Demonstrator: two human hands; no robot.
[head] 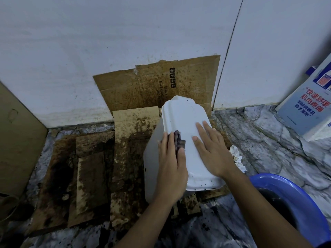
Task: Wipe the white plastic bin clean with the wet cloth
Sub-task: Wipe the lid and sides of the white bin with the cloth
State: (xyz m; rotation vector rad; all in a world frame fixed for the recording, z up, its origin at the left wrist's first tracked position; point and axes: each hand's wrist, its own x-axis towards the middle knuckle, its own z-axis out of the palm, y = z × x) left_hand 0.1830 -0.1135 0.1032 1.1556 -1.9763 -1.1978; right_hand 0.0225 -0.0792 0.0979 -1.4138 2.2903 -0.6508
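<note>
The white plastic bin (180, 115) stands upside down on stained cardboard, its flat base facing up. Small dark specks dot the near end of the base. My left hand (172, 163) presses a dark, wet cloth (178, 141) against the base at its left edge; most of the cloth is hidden under my palm. My right hand (211, 149) lies flat on the base with fingers spread, holding nothing, steadying the bin.
Dirty, soaked cardboard sheets (125, 140) cover the floor and lean on the white wall. A blue basin (295, 204) with dark water sits at near right. A crumpled white paper (237, 158) lies beside the bin. A printed box (308, 108) stands far right, a brown carton (16, 136) at left.
</note>
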